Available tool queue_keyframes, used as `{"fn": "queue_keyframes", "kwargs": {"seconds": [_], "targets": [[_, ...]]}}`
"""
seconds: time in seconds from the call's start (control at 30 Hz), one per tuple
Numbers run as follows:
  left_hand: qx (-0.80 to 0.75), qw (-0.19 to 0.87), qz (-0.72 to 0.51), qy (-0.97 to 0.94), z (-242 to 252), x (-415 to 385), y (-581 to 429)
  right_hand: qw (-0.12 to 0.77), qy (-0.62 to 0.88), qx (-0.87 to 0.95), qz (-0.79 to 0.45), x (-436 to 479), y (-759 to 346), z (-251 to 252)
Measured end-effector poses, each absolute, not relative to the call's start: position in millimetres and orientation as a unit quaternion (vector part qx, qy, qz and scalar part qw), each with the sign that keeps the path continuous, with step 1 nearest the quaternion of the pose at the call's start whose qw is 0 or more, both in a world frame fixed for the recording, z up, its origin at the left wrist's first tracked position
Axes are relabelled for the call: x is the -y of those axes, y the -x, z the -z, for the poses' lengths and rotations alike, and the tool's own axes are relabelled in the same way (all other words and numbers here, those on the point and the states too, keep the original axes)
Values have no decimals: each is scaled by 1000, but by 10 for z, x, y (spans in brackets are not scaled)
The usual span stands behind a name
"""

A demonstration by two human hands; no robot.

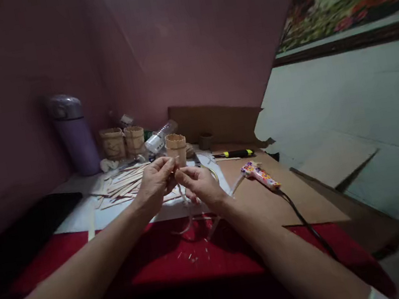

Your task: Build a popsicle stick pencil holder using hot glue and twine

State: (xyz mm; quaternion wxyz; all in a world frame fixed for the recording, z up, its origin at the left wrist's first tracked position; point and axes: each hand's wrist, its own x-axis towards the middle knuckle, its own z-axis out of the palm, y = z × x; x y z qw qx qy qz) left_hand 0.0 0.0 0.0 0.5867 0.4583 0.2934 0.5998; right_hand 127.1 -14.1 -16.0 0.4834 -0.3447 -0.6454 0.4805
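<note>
My left hand and my right hand meet over the front of the table, fingertips pinched close together. A pale twine runs between them and dangles in a loose curl over the red cloth. The exact grip at the fingertips is too small to make out. Just behind my hands stands a wooden-stick cup with a scalloped rim, its lower part hidden by my fingers. Flat wooden sticks lie in a loose pile to the left of my left hand.
A flower-patterned glue gun lies on cardboard at the right, its black cord trailing forward. Behind it is a black-and-yellow utility knife. Two more stick cups, a clear bottle and a purple flask stand or lie at the back left.
</note>
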Motion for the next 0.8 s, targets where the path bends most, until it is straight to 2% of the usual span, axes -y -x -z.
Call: {"fn": "queue_keyframes", "kwargs": {"seconds": [0.13,0.23,0.33,0.5,0.63,0.8], "targets": [[-293,586,-608,-449,18,-23,6,509,405,622,-436,64,-1282,238],[-283,599,-613,-431,14,-31,21,548,436,649,-299,81,-1285,260],[-278,619,-607,-414,8,-26,26,547,406,708,-187,142,-1285,264],[-285,643,-586,-403,24,-27,9,540,323,771,-101,184,-1295,266],[-332,635,-573,-398,63,-53,10,578,305,739,-165,159,-1290,254],[-358,630,-565,-394,104,-67,17,601,294,654,-353,149,-1272,209]]}}
